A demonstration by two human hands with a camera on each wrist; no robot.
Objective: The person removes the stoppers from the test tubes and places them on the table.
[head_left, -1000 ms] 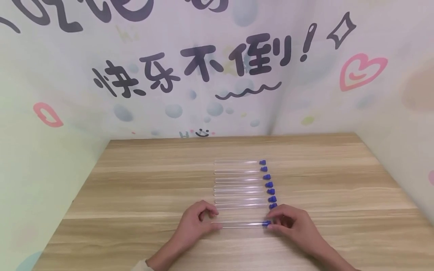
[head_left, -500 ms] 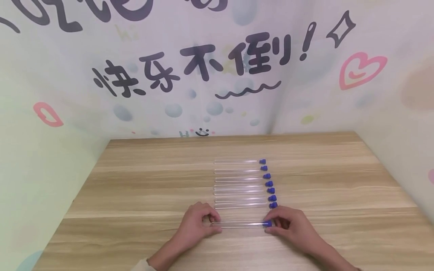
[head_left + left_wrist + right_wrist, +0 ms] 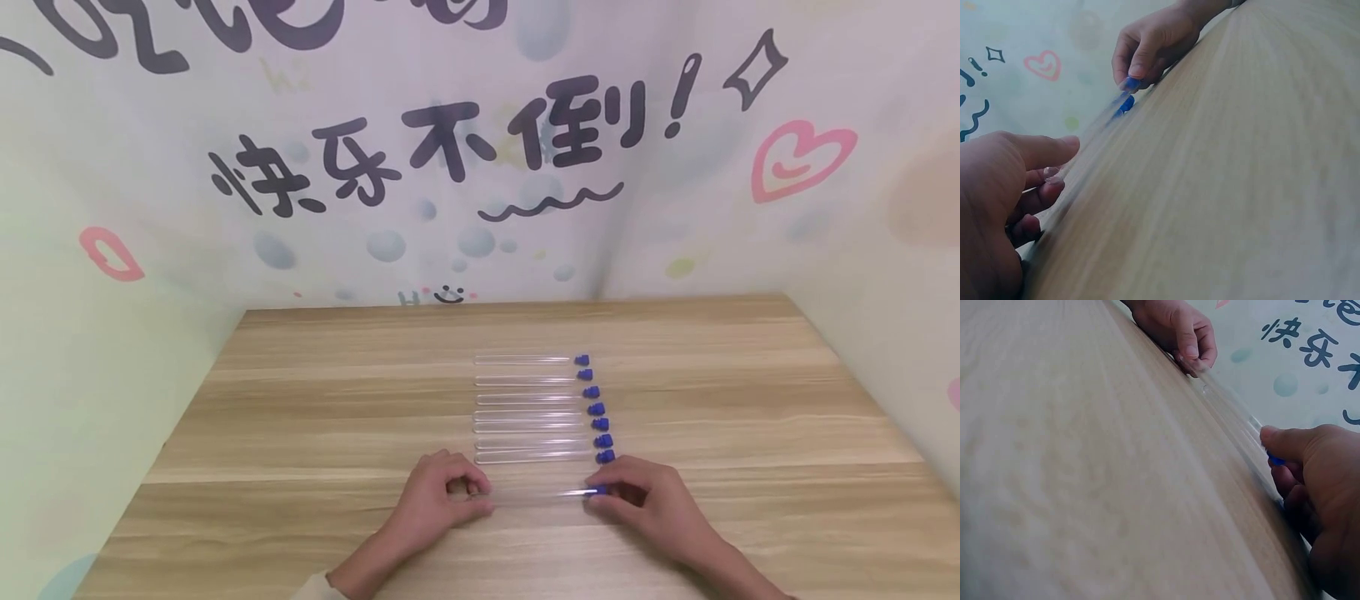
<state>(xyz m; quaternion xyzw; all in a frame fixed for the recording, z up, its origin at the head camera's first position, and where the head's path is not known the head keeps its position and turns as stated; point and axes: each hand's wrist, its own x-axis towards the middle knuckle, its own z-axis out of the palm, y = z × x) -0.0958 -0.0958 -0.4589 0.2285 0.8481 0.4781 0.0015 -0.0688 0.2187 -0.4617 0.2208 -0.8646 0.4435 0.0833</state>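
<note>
Between my two hands in the head view lies a clear test tube (image 3: 576,493), blurred along its middle. My left hand (image 3: 438,492) pinches its rounded end between thumb and fingers. At the other end, the thumb and fingertips of my right hand (image 3: 654,492) pinch a blue cap (image 3: 598,490) at the tube's mouth. The right wrist view shows this blue cap (image 3: 1276,460) partly hidden behind the thumb. In the left wrist view the tube runs from the left fingers (image 3: 1044,194) toward the right hand (image 3: 1154,47).
Just beyond the hands, several clear test tubes (image 3: 528,457) lie in parallel on the wooden table (image 3: 300,400). Separate blue caps (image 3: 596,409) line up at their right ends. A printed cloth wall (image 3: 450,233) stands behind the table.
My left fingers have come together on the tube's rounded end. The tube now looks blurred, and its cap end sits slightly farther right. The other tubes and caps stay put.
</note>
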